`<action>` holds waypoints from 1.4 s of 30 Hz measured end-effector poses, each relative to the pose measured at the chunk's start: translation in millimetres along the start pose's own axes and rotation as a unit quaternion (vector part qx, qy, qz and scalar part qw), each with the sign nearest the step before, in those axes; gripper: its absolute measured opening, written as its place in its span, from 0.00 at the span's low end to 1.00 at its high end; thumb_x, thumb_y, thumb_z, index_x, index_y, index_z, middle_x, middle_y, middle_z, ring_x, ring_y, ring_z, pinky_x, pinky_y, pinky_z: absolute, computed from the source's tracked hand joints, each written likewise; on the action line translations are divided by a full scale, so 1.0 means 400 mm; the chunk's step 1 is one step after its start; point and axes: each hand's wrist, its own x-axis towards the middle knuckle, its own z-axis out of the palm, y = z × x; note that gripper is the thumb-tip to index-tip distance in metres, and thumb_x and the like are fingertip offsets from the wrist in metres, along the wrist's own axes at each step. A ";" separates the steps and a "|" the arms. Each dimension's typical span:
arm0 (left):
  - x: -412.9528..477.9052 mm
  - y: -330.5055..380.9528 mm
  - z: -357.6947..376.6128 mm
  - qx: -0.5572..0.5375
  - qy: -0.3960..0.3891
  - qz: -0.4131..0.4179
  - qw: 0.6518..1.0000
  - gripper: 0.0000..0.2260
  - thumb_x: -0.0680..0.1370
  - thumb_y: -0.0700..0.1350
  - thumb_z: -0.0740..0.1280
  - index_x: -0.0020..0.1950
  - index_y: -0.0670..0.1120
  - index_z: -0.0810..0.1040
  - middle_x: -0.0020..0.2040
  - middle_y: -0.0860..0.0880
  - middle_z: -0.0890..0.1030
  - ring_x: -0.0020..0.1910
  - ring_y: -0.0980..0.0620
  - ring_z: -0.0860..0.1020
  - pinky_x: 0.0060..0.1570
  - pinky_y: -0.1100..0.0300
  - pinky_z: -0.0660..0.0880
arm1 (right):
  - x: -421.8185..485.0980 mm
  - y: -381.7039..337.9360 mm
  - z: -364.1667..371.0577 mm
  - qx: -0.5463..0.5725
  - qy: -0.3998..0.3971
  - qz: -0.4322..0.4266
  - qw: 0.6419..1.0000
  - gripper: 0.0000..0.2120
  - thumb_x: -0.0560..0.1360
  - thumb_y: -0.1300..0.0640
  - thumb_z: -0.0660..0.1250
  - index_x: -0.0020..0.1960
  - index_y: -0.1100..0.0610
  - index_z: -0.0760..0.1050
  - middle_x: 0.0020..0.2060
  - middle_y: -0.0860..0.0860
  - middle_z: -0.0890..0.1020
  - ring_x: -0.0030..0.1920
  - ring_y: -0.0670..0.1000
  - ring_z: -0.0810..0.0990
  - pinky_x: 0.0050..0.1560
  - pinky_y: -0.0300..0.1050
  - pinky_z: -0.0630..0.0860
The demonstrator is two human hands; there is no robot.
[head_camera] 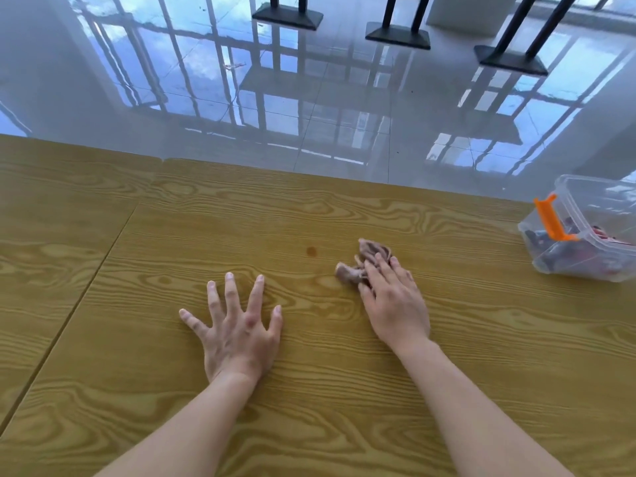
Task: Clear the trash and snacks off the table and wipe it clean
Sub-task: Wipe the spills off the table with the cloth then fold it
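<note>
Item: wood-grain table [344, 390], wiping stage; snacks appear already gathered in a clear plastic container [585, 249] with an orange latch at the far right edge. Right hand [395, 304] lies flat, fingers pressing a crumpled pinkish cloth [361, 259] onto the tabletop; left hand [237, 328] rests empty, fingers splayed, palm down. A small brown spot [311, 250] lies just left of the cloth and beyond the left hand's fingertips, the right hand with the cloth nearer, so a short leftward sweep would likely reach it.
</note>
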 end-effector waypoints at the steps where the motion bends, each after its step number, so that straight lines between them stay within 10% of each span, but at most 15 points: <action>1: 0.001 0.000 -0.001 0.003 -0.002 0.000 1.000 0.29 0.76 0.68 0.42 0.77 0.64 0.49 0.80 0.46 0.47 0.78 0.41 0.42 0.68 0.26 0.39 | 0.039 -0.024 -0.001 0.006 -0.004 0.039 0.999 0.25 0.83 0.43 0.50 0.79 0.47 0.58 0.79 0.46 0.57 0.79 0.52 0.50 0.78 0.52 0.48; 9: 0.001 -0.001 -0.001 0.002 -0.009 -0.005 1.000 0.28 0.77 0.67 0.41 0.77 0.64 0.47 0.80 0.46 0.46 0.78 0.41 0.41 0.68 0.26 0.39 | -0.092 -0.031 0.046 -0.036 -0.040 -0.245 0.968 0.24 0.82 0.40 0.52 0.76 0.45 0.63 0.77 0.46 0.63 0.79 0.50 0.52 0.77 0.53 0.54; 15: 0.002 -0.001 0.003 -0.003 -0.005 -0.009 1.000 0.26 0.78 0.66 0.42 0.77 0.64 0.47 0.80 0.47 0.46 0.78 0.41 0.41 0.68 0.27 0.39 | 0.130 -0.131 0.030 0.013 -0.005 0.026 1.000 0.25 0.83 0.43 0.51 0.78 0.47 0.58 0.80 0.48 0.57 0.80 0.54 0.49 0.78 0.54 0.47; 23: 0.000 0.000 -0.002 -0.026 0.002 -0.010 1.000 0.23 0.80 0.61 0.45 0.76 0.64 0.53 0.81 0.47 0.50 0.78 0.42 0.44 0.69 0.27 0.40 | -0.081 -0.041 0.040 -0.033 -0.030 -0.198 0.979 0.25 0.83 0.41 0.50 0.76 0.50 0.64 0.77 0.48 0.64 0.79 0.50 0.54 0.77 0.53 0.57; 30: 0.000 -0.001 0.003 -0.021 0.006 -0.011 1.000 0.23 0.80 0.61 0.45 0.76 0.64 0.54 0.81 0.47 0.50 0.79 0.42 0.44 0.69 0.27 0.39 | 0.146 -0.136 0.032 0.006 -0.014 0.033 0.999 0.25 0.83 0.41 0.49 0.78 0.46 0.57 0.80 0.48 0.56 0.80 0.55 0.49 0.78 0.56 0.48; 37: -0.001 -0.001 -0.006 -0.044 0.008 -0.017 0.999 0.22 0.81 0.58 0.47 0.76 0.62 0.56 0.81 0.49 0.51 0.79 0.44 0.44 0.70 0.29 0.38 | -0.002 -0.125 0.055 -0.029 -0.040 -0.214 0.976 0.24 0.81 0.38 0.49 0.76 0.40 0.60 0.78 0.45 0.62 0.79 0.51 0.52 0.78 0.54 0.53; 42: 0.003 -0.002 0.000 -0.043 0.011 -0.014 0.999 0.22 0.80 0.57 0.48 0.75 0.61 0.58 0.80 0.47 0.53 0.79 0.43 0.46 0.69 0.28 0.39 | 0.010 0.146 -0.005 -0.056 0.003 -0.001 0.998 0.25 0.82 0.38 0.46 0.78 0.42 0.58 0.78 0.44 0.59 0.79 0.51 0.55 0.77 0.57 0.56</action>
